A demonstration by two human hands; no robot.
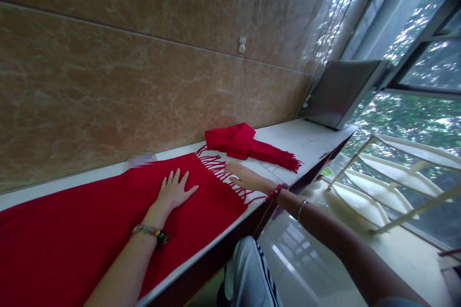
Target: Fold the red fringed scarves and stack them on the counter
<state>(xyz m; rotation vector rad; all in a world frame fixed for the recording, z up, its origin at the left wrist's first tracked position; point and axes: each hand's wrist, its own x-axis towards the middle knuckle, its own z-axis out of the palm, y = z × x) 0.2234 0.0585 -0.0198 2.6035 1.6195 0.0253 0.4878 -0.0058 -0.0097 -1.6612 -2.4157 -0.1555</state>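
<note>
A red scarf [118, 201] lies spread flat on the white bench [288, 139], its fringe [219, 168] fanned out at one end; the left hand [175, 193] rests on the cloth, fingers spread apart, and the right hand [240, 175] is over the fringe, fingers nearly together, with no way to tell whether they grip a strand; just beyond the fringe lies a knotted red scarf [240, 143], near the brown tiled wall [144, 81]
</note>
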